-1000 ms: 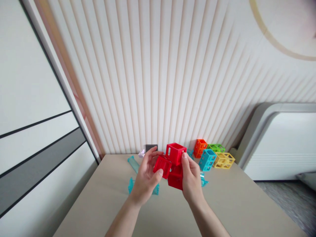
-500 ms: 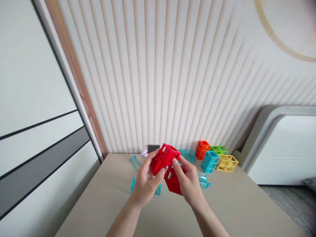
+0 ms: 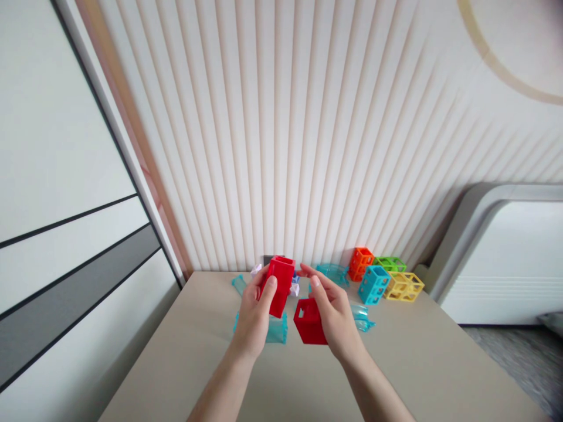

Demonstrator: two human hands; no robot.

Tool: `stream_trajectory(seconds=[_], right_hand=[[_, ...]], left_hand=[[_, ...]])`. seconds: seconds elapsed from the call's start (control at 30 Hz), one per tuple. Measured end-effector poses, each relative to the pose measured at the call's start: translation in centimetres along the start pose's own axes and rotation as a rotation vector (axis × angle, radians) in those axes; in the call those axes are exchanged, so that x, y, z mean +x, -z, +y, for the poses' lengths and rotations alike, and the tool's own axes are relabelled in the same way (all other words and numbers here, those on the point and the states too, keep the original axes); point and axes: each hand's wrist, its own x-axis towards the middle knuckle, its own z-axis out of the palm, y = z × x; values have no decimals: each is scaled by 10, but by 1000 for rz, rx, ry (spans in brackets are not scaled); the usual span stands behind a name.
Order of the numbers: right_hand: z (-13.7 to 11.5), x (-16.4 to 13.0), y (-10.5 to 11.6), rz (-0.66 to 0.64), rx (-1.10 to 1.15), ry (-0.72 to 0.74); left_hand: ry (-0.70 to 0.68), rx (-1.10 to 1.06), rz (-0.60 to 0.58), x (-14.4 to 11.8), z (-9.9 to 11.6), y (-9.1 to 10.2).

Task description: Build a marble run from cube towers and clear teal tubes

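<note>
My left hand [image 3: 251,316] holds a red hollow plastic building block [image 3: 280,287] upright, thumb across its smooth near face. My right hand [image 3: 336,313] has its index finger and thumb reaching left, apart from that block. Against the right palm is a second red block [image 3: 309,323], partly covered by the hand; the fingers behind it are hidden. Behind the hands lie small white pieces [image 3: 294,289] and a bit of blue [image 3: 295,278], too small to name.
Clear teal wrappers [image 3: 276,329] lie around the table [image 3: 185,351]. At the back right stand orange [image 3: 361,264], teal [image 3: 373,285], green [image 3: 390,264] and yellow [image 3: 403,286] open-frame blocks. A dark box [image 3: 268,258] sits by the ribbed wall [image 3: 281,146].
The two red blocks have come apart. My left hand has moved left and turned its block to show a smooth side; my right index finger and thumb have let go of it.
</note>
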Motion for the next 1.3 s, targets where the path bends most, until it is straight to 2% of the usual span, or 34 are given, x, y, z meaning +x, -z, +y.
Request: stream_trajectory(seconds=[0.07,0.13,0.2,0.27,0.33,0.4,0.53,0.63,0.73,0.83,0.93,1.0,1.07,1.2,1.3], right_hand=[[0,3,4,92,79,-23],[2,6,8,206,188,1],[5,9,11,308,274,64],[8,10,13,371,290,154],[10,10,15,382,229,282],[13,7,16,364,118,432],[23,2,18,279,-77,658],[30,2,18,269,-163,782],[32,5,16,297,-228,744],[27,5,11,284,-236,567],[20,5,6,105,-181,305],[16,7,5,15,-128,185],[14,12,7,56,-105,188],[13,22,18,243,-125,339],[12,24,26,285,-89,411]], left_hand=[[15,-17,44,1,2,3],[69,-45,18,0,5,5],[171,-91,-92,-5,8,6],[295,-137,-255,-11,11,5],[397,-174,-403,-17,12,3],[444,-215,-467,-21,11,1],[469,-286,-456,-23,9,-1],[469,-312,-431,-22,10,-2],[446,-341,-422,-22,12,-6],[414,-371,-421,-24,13,-9],[386,-377,-426,-25,15,-10],[340,-342,-418,-24,18,-8],[261,-241,-387,-21,20,-5],[98,128,-256,-13,25,6],[98,304,-282,-11,25,10]])
